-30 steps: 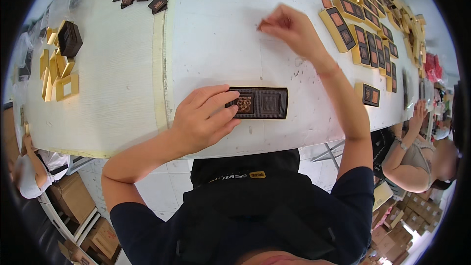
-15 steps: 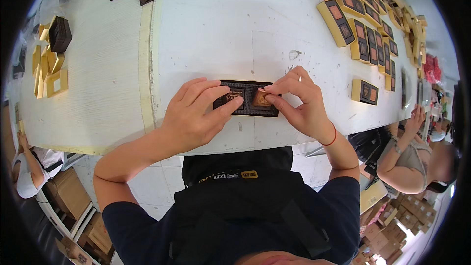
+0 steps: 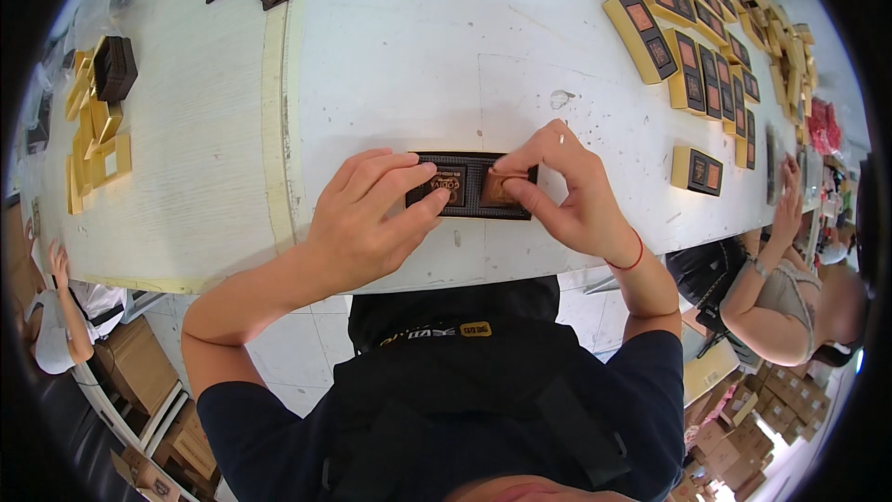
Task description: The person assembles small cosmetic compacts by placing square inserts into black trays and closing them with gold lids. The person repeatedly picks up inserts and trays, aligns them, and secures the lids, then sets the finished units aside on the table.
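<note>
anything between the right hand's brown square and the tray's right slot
Nothing visible: the right hand holds the brown square at the right half of the tray; the left hand is on the left.

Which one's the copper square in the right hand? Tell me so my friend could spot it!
On the big white table, close to the person, lies a long black rectangular tray. At its right half, the right hand pinches the copper-coloured square packet. Unlike the dark brown square packet in the left half, this one is coppery.
</note>
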